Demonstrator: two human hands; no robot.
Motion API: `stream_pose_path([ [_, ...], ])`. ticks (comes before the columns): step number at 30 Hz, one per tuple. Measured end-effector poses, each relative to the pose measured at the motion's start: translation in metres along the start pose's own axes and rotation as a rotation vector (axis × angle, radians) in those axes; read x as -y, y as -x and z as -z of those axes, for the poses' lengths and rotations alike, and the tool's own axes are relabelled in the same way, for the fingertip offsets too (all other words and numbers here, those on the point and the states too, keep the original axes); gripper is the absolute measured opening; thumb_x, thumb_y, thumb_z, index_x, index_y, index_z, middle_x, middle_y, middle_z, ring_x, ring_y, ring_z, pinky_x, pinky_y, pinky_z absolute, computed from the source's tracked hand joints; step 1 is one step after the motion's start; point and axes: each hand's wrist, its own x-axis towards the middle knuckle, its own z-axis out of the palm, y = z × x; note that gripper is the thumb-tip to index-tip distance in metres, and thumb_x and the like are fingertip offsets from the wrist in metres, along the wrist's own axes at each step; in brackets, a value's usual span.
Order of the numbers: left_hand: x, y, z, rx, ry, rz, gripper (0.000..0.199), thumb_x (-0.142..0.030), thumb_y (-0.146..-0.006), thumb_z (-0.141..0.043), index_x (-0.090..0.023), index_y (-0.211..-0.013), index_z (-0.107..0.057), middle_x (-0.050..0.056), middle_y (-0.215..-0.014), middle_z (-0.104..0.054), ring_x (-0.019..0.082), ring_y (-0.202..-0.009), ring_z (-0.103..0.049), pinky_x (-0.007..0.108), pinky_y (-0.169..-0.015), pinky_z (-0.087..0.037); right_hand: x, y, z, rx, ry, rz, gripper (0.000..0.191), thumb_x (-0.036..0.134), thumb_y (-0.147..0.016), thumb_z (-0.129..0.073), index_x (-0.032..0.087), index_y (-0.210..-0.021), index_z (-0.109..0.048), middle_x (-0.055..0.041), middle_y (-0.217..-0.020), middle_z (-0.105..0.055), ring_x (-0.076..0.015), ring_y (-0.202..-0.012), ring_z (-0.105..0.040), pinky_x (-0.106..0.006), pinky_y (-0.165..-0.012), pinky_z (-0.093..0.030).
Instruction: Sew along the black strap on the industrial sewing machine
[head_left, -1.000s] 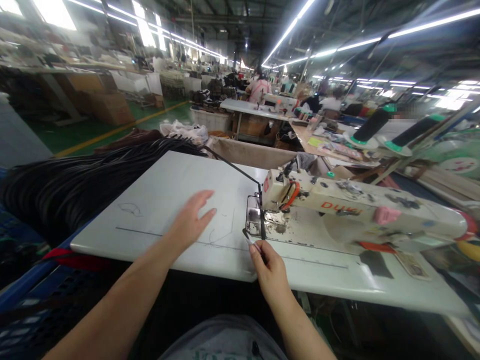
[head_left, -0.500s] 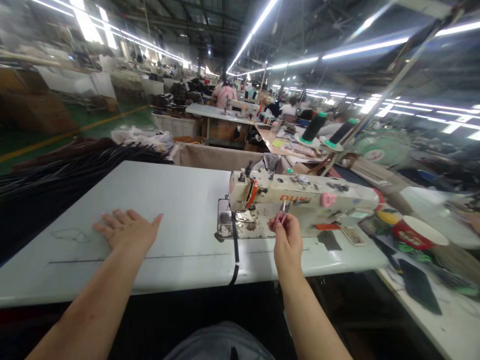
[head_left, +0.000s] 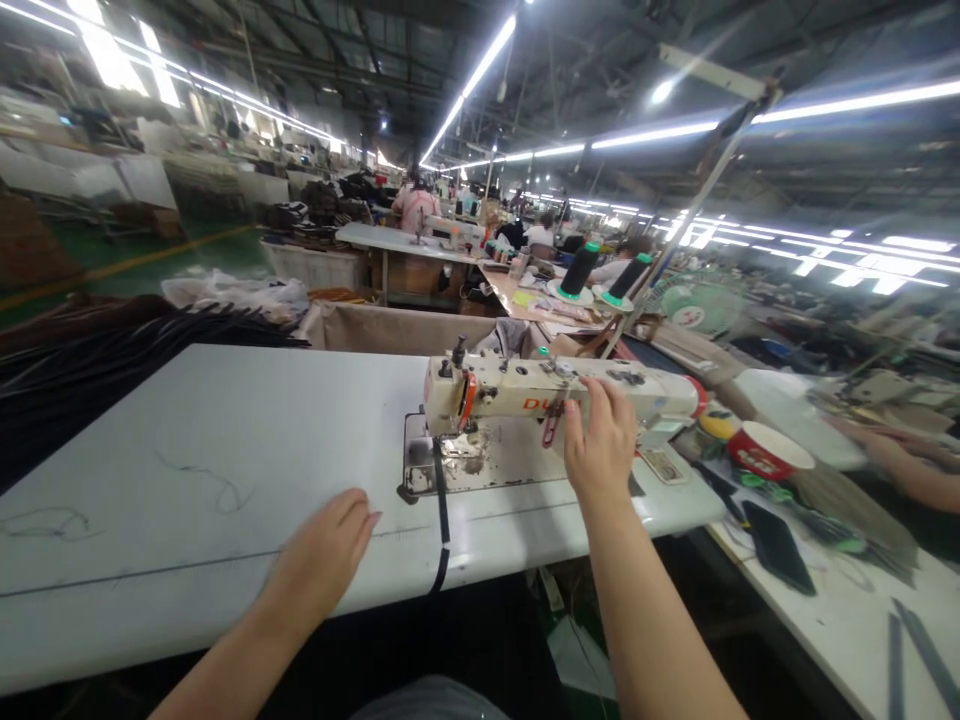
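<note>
My left hand is low over the front of the white sewing table, left of the black strip. Its fingers are loosely bent, the thumb stands a little apart, and nothing shows in it. My right hand is raised at the arm of the sewing machine, fingers apart. Just left of its thumb, small thread snips with pink handles hang against the machine arm. Whether the thumb still touches them is hard to see. A loose dark thread lies on the table.
Black strips are heaped beyond the table's left edge. At right, a side table holds a red and white bowl and a dark phone-like slab. Thread cones stand behind the machine. Another person's arm reaches in from the right.
My left hand has moved right and nearer, its flat, spread fingers now bent. My right hand has brought the snips up to the machine arm and loosened around them. The view has turned right.
</note>
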Motion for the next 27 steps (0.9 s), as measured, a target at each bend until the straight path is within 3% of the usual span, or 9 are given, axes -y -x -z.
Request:
stream_pose_path([
  [3, -0.04, 0.007, -0.001, 0.141, 0.227, -0.008, 0.034, -0.047, -0.1, -0.056, -0.023, -0.081, -0.071, 0.01, -0.089, -0.068, 0.028, -0.092, -0.06, 0.042, -0.095, -0.046, -0.006, -0.038, -0.007, 0.159, 0.027, 0.17, 0.047, 0.044, -0.107, -0.044, 0.017, -0.141, -0.062, -0.0174, -0.143, -0.065, -0.0338, -0.136, -0.054, -0.05, -0.117, -0.04],
  [7, -0.077, 0.019, -0.002, 0.469, 0.475, -0.001, 0.041, -0.045, -0.104, -0.048, -0.023, -0.079, -0.072, 0.007, -0.092, -0.069, 0.022, -0.087, -0.063, 0.033, -0.086, -0.047, -0.021, -0.073, -0.024, 0.338, 0.051, 0.318, 0.046, 0.043, -0.11, -0.037, 0.014, -0.128, -0.069, -0.0183, -0.136, -0.071, -0.0299, -0.135, -0.057, -0.045, -0.116, -0.042],
  [10, -0.073, 0.033, -0.008, 0.755, 0.581, -0.007, 0.036, -0.041, -0.101, -0.052, -0.023, -0.082, -0.076, 0.005, -0.094, -0.073, 0.021, -0.091, -0.068, 0.03, -0.088, -0.05, -0.026, -0.081, -0.026, 0.348, 0.059, 0.308, 0.048, 0.044, -0.11, -0.036, 0.013, -0.119, -0.071, -0.0207, -0.122, -0.074, -0.033, -0.126, -0.061, -0.049, -0.109, -0.045],
  [12, -0.059, 0.046, -0.016, 0.86, 0.509, 0.103, 0.028, -0.04, -0.095, -0.058, -0.024, -0.09, -0.08, 0.007, -0.095, -0.077, 0.025, -0.091, -0.071, 0.035, -0.087, -0.052, -0.024, -0.073, -0.021, 0.274, 0.085, 0.283, 0.049, 0.049, -0.108, -0.04, 0.012, -0.123, -0.069, -0.0225, -0.121, -0.072, -0.0367, -0.129, -0.057, -0.053, -0.11, -0.042],
  [14, -0.044, 0.061, -0.028, 0.88, 0.35, 0.265, 0.03, -0.042, -0.089, -0.064, -0.021, -0.103, -0.081, 0.014, -0.105, -0.078, 0.034, -0.097, -0.073, 0.045, -0.092, -0.053, -0.015, -0.052, -0.011, 0.168, 0.101, 0.248, 0.05, 0.051, -0.106, -0.045, 0.013, -0.131, -0.065, -0.0225, -0.127, -0.069, -0.0388, -0.135, -0.052, -0.055, -0.113, -0.038],
  [17, -0.031, 0.077, -0.048, 0.665, 0.335, 0.413, 0.057, -0.039, -0.078, -0.076, -0.018, -0.131, -0.072, 0.02, -0.14, -0.068, 0.044, -0.134, -0.058, 0.056, -0.117, -0.038, 0.007, 0.005, 0.005, 0.096, -0.012, 0.133, 0.043, 0.046, -0.108, -0.04, 0.016, -0.124, -0.066, -0.0202, -0.119, -0.069, -0.0366, -0.12, -0.059, -0.053, -0.107, -0.042],
  [20, -0.034, 0.08, -0.063, 0.508, 0.607, 0.361, 0.056, -0.045, -0.087, -0.069, -0.022, -0.138, -0.067, 0.014, -0.148, -0.064, 0.035, -0.142, -0.054, 0.05, -0.124, -0.032, 0.031, 0.081, 0.016, 0.267, -0.323, -0.011, 0.036, 0.04, -0.109, -0.038, 0.019, -0.111, -0.067, -0.0144, -0.102, -0.07, -0.0297, -0.099, -0.064, -0.043, -0.092, -0.05],
  [23, -0.043, 0.075, -0.067, 0.448, 0.77, 0.334, 0.047, -0.052, -0.092, -0.063, -0.022, -0.127, -0.074, 0.012, -0.13, -0.075, 0.031, -0.129, -0.064, 0.047, -0.12, -0.038, 0.046, 0.149, 0.021, 0.53, -0.596, -0.33, 0.03, 0.039, -0.106, -0.044, 0.021, -0.108, -0.068, -0.0104, -0.099, -0.07, -0.0266, -0.093, -0.065, -0.039, -0.087, -0.051],
  [27, -0.054, 0.071, -0.064, 0.437, 0.787, 0.334, 0.039, -0.053, -0.092, -0.065, -0.022, -0.109, -0.081, 0.01, -0.111, -0.08, 0.029, -0.112, -0.07, 0.042, -0.108, -0.048, 0.055, 0.204, 0.024, 0.765, -0.774, -0.501, 0.026, 0.038, -0.1, -0.054, 0.022, -0.091, -0.072, -0.0067, -0.087, -0.07, -0.0255, -0.087, -0.065, -0.038, -0.085, -0.05],
])
